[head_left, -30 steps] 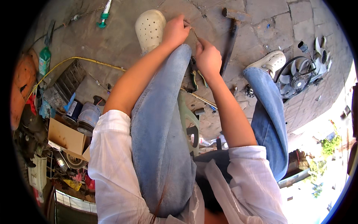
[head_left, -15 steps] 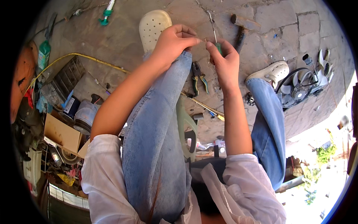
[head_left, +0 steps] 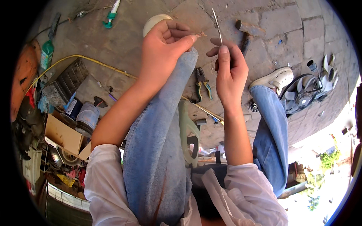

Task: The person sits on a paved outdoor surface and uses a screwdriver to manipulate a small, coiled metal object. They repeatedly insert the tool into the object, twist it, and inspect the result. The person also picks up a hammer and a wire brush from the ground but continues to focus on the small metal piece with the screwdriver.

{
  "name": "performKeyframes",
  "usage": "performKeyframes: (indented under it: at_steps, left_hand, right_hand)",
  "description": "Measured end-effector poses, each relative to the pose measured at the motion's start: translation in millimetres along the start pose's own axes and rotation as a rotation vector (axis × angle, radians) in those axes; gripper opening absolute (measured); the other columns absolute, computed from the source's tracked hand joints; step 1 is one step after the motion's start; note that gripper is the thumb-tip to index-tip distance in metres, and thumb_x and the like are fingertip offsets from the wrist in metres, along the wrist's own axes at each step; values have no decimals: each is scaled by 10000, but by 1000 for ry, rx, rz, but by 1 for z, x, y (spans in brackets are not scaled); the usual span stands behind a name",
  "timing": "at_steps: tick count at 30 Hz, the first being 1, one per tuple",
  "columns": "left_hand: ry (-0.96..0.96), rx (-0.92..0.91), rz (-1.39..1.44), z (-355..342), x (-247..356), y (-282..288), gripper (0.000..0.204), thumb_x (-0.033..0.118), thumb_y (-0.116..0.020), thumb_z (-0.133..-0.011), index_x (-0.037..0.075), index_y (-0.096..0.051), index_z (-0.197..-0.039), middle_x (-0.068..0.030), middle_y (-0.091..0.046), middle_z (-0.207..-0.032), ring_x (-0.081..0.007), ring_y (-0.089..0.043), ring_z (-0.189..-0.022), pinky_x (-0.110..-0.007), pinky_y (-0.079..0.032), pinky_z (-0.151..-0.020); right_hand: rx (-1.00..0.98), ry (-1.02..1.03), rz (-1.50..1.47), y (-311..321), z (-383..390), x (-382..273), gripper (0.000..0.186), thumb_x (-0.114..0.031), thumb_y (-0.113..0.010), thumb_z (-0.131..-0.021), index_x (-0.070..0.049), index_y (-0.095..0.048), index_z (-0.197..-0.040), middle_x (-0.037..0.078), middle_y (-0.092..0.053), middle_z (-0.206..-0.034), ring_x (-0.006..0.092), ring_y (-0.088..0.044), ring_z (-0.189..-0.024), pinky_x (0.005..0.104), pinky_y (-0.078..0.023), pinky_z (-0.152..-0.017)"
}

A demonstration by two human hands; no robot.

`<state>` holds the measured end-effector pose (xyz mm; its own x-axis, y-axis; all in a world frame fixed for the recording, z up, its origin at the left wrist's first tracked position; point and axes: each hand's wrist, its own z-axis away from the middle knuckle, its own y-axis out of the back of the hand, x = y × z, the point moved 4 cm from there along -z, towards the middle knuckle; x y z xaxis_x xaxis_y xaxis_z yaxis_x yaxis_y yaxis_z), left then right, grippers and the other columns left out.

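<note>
My left hand [head_left: 162, 49] is closed in a pinch above the knee of my jeans [head_left: 158, 124]. From its thumb and forefinger poke thin, copper-coloured strands that look like fine wire [head_left: 201, 34]. My right hand [head_left: 232, 69], a little to the right, grips a screwdriver [head_left: 217, 24] with its slim metal shaft pointing up and away. The screwdriver's handle is hidden inside the fingers. A gap separates the shaft from the strands. On the paving below, between my forearms, lie pliers [head_left: 202, 83] with blue and yellow handles.
A hammer [head_left: 252, 30] lies beyond my right hand. Farther right is a fan part with blades [head_left: 301, 96]. A yellow hose [head_left: 102, 62] crosses the left ground near a grey crate [head_left: 68, 81], a cardboard box [head_left: 62, 132] and a green bottle [head_left: 46, 54]. A green-and-white syringe-like tube [head_left: 111, 15] lies at the far left.
My hands have moved apart. The right hand has turned, and the screwdriver's green handle, seen before, is now covered. The left hand has lifted slightly, showing the strands more clearly.
</note>
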<state>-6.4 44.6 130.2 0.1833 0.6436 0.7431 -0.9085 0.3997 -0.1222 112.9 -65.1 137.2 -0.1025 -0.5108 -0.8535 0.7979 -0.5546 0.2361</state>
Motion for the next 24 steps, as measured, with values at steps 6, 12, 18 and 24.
performKeyframes:
  at_steps: [6,12,18,24]
  left_hand:
    - [-103,190,180,-4,9,14,226,11,-667,-798,-22,-531,-976,-83,-620,-891,-109,-595,-784,-220,-479,-701]
    - [-205,233,113,-1,20,11,213,-26,-652,-803,-17,-538,-984,-75,-636,-863,-108,-573,-716,-228,-457,-680]
    - [-227,246,104,1,23,10,213,-35,-643,-806,-14,-536,-990,-78,-635,-867,-108,-577,-725,-232,-464,-677]
    - [-210,250,45,2,19,11,218,-32,-642,-804,-13,-537,-994,-71,-629,-872,-104,-578,-745,-221,-462,-700]
  right_hand:
    - [-106,34,20,-19,19,-4,130,-50,-555,-903,25,-637,-972,100,-644,-752,136,-631,-670,257,-483,-612]
    - [-99,36,22,-23,21,-9,153,-50,-545,-913,28,-640,-1003,82,-634,-741,117,-607,-668,243,-473,-615]
    - [-45,57,32,-24,24,-13,186,-65,-517,-941,32,-643,-1037,28,-606,-718,64,-535,-676,197,-433,-626]
    - [35,39,97,-23,22,-15,185,-60,-526,-935,33,-647,-1041,17,-598,-702,54,-524,-656,191,-427,-604]
